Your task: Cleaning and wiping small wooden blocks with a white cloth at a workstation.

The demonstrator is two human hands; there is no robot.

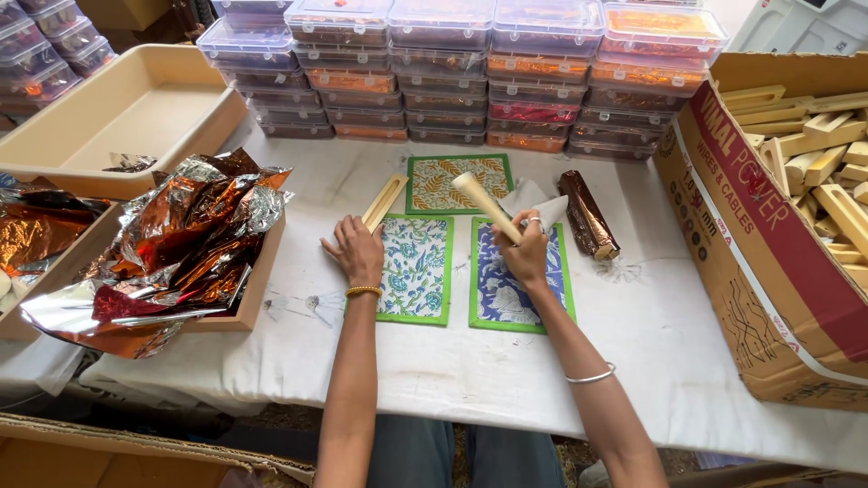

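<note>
Wooden stick (485,206) sits clamped in your right hand (524,254) over the blue printed mat (517,280), fingers curled tight around it with some white tissue, while your left hand (356,251) rests flat and open on the desk (470,361), so only one foil-wrapped roll (588,215) looks finished.

Most open room is the bare white desk (506,370) across the lower middle of the frame, below the printed mats (414,271). Upper side is walled off by stacked plastic boxes (452,81) running across the top. Right side is blocked by a big cardboard box (768,271) of wooden pieces, left by a tray of crumpled foil (181,244). A foil-wrapped roll (588,217) sits in the gap between mats and cardboard box, so that lane is tight. A narrow strip stays clear between foil tray and mats.
</note>
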